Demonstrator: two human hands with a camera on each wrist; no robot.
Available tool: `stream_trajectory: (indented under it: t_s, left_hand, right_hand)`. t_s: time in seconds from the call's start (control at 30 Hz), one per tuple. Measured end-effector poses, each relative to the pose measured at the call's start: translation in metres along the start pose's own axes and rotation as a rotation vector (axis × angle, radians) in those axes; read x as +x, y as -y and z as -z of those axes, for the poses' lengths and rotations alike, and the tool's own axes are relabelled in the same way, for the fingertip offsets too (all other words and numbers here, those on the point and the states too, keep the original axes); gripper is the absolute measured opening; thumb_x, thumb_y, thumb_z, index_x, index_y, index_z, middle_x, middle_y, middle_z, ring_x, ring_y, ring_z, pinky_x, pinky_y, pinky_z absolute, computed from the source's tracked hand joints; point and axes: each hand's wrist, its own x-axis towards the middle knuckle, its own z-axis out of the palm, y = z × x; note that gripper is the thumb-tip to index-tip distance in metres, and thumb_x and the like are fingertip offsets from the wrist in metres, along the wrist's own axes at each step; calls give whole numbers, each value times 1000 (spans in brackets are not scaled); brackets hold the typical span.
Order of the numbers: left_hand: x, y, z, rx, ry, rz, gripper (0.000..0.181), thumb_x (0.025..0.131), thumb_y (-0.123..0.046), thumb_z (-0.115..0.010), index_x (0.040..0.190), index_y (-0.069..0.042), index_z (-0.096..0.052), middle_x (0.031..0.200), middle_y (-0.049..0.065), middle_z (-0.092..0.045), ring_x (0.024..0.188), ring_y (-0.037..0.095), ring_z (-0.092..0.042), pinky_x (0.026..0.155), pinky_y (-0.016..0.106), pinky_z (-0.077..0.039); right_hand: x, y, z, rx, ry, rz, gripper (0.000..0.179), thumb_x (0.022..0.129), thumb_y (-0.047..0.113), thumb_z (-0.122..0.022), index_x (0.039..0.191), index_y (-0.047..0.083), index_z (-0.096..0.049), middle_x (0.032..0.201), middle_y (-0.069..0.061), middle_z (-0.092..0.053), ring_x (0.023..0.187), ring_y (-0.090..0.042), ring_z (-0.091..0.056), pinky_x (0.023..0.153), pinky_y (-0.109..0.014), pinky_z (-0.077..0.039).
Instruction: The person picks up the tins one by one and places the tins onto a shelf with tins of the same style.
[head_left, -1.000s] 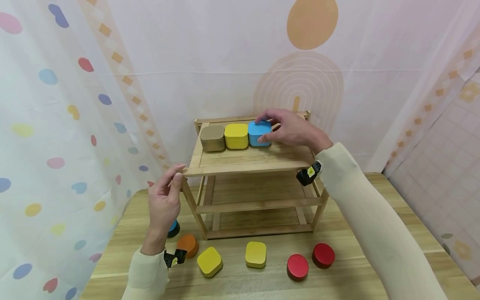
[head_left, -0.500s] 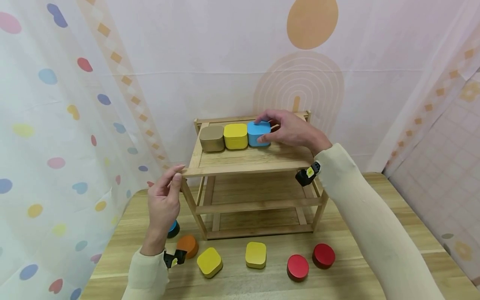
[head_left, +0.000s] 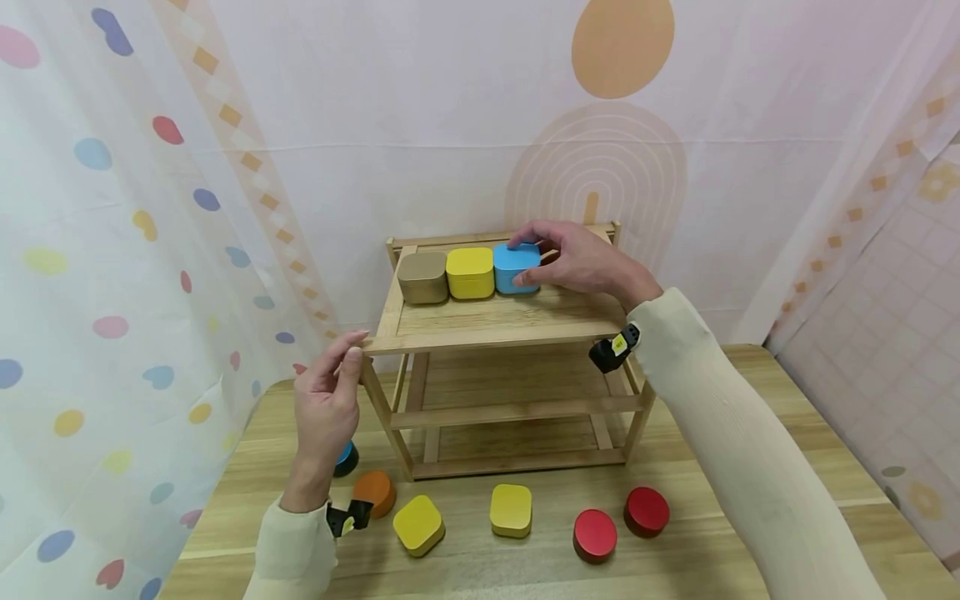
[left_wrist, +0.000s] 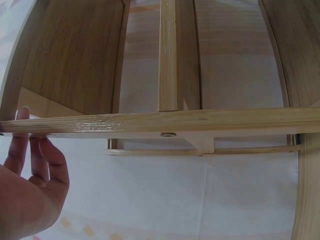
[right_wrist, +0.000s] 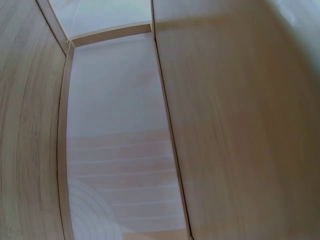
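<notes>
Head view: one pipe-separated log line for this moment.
right hand: holds blue box atop rack | left hand: grips rack's near left corner | row from left: brown box, yellow box, blue box

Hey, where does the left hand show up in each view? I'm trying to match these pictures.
Head: the left hand is left of centre, at the rack's front left corner.
Left wrist: lower left, its fingers at a wooden bar.
Right wrist: not in it.
Shared landmark: the wooden rack, partly visible in all three.
</notes>
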Motion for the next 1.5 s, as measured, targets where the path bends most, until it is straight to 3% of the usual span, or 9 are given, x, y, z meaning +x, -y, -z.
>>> stream_trajectory:
  t_s: [0.47,0.67,0.93,1.07,1.23,1.37,1.43,1.5]
  left_hand:
    - [0,0,-1,9,0,-6,24,100,3,-52,120,10,-63,65,-3,-38,43,8,-23,41,26,-20]
    - [1,0,-1,-6,1,-1,24,100,3,-52,120,11,-63,74,-3,-51,43,8,-23,42,26,-20]
    - [1,0,0,-2,0,-5,24,100,3,-52,120,11,-63,65,-2,-38,43,8,-23,42,26,-21]
    - [0,0,-1,-19,4,3,24,100,3,-52,120,11,-63,69,-3,-43,43,8,-23,42,26,-21]
    - [0,1,-3,-26,6,4,25,100,4,-51,120,12,-62,89,-4,-61,44,8,-25,43,24,-22]
    - [1,2,-4,-11,12,-1,25,100,4,-51,121,13,-62,100,-4,-66,44,8,-26,42,24,-23]
    - [2,2,-4,-13,12,-2,25,100,4,-51,120,13,-62,100,-2,-66,44,8,-25,42,24,-23]
    - [2,2,-5,-17,13,-2,24,100,4,-52,120,13,-62,88,-2,-62,43,8,-24,42,25,-22]
  right_hand:
    - [1,-2,0,16,1,23,47,87,18,-77,129,9,-57,125,-10,-59,111,-26,-56,102,-42,-45]
    - [2,-3,0,20,4,26,47,88,18,-77,129,8,-57,125,-10,-59,111,-27,-56,102,-42,-45]
    - [2,-3,0,21,2,22,46,87,19,-77,128,10,-58,125,-9,-58,111,-27,-55,102,-42,-44]
    - [3,-3,1,22,4,24,46,87,18,-77,128,9,-57,127,-9,-58,113,-27,-54,103,-42,-44]
    - [1,-3,2,30,13,27,50,87,18,-78,131,10,-56,129,-8,-57,116,-27,-53,104,-42,-43]
    - [0,-5,3,31,5,24,52,87,19,-78,133,11,-55,131,-7,-56,119,-25,-52,104,-43,-43]
    - [-1,-5,4,29,-1,22,53,86,19,-78,133,11,-55,131,-7,-56,120,-25,-52,104,-43,-43]
    - [-2,-5,5,29,-7,19,54,86,20,-78,134,12,-56,131,-6,-56,121,-25,-51,103,-43,-44]
